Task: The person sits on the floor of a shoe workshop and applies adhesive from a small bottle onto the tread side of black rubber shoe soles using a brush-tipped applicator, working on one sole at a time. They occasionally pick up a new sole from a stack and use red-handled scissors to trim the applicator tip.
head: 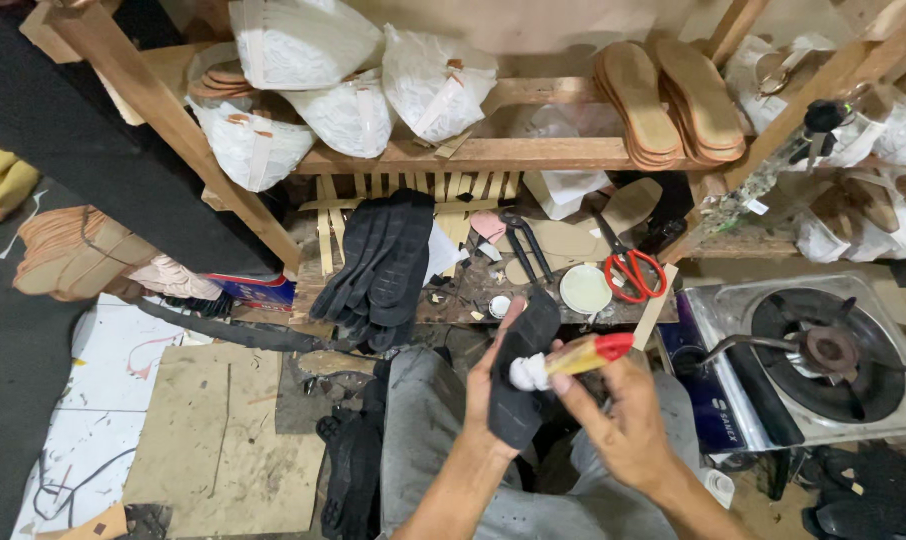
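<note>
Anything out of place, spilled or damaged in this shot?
Nothing is clearly spilled or broken. The left hand holds a black sole piece and the right hand a red-capped tube against it. Scraps litter the low bench, and red scissors lie there loose.

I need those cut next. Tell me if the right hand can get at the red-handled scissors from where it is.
Probably not at once: the right hand is closed on a glue brush, though the red-handled scissors lie uncovered just beyond it.

Both hands raised close together, left hand curled shut (thumb up), right hand fingers pinched
</note>
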Available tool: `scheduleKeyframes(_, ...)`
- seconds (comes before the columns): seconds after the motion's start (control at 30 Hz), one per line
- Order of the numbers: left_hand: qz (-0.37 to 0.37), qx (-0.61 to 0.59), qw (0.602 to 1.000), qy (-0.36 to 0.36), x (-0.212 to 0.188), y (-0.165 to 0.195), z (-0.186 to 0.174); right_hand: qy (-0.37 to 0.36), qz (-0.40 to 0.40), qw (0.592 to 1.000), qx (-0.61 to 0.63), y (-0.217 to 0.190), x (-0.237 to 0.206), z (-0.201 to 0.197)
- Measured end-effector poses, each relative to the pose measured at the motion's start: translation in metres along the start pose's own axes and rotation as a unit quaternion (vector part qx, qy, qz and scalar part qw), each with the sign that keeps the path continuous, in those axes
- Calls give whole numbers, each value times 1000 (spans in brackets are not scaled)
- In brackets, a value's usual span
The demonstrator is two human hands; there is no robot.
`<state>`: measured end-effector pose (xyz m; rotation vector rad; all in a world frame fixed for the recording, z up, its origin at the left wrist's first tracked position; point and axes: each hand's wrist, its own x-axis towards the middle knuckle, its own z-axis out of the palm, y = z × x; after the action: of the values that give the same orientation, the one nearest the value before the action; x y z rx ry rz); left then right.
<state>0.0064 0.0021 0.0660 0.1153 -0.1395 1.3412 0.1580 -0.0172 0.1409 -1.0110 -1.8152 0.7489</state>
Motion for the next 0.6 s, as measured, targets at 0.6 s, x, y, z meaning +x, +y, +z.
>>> scheduleKeyframes(0.6,25,86,983,162,-9,-7,24,-112,-165,980,-14,-54,-11,-1)
